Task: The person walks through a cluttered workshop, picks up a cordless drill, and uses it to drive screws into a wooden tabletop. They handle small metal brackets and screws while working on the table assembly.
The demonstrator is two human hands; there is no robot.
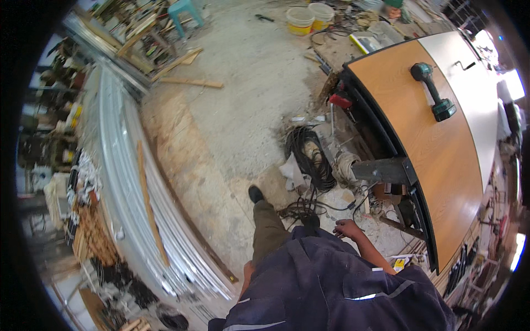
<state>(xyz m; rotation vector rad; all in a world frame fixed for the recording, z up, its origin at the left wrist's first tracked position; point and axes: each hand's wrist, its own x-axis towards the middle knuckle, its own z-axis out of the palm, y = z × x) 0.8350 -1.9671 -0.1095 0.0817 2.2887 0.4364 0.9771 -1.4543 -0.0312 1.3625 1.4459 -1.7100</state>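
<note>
My right hand (pixel 348 228) hangs beside my body, its fingers loosely curled and apart with nothing in them. Close to it are black cables (pixel 309 207) on the floor and the near side of a workbench. Only a little of my left hand (pixel 249 270) shows at my left side; its fingers are hidden. A teal and black cordless drill (pixel 434 95) lies on the bench's brown wood-grain top (pixel 408 127), out of reach of both hands. Beyond it, a small black crank-shaped piece (pixel 465 65) rests on a white panel (pixel 455 49).
Long silvery metal profiles (pixel 118 154) lie along the left, with a wooden strip (pixel 146 198) across them. A coiled black cable (pixel 309 157) sits on the floor near the bench. Buckets (pixel 300 22), a blue stool (pixel 185 12) and wood offcuts (pixel 190 82) stand or lie farther off.
</note>
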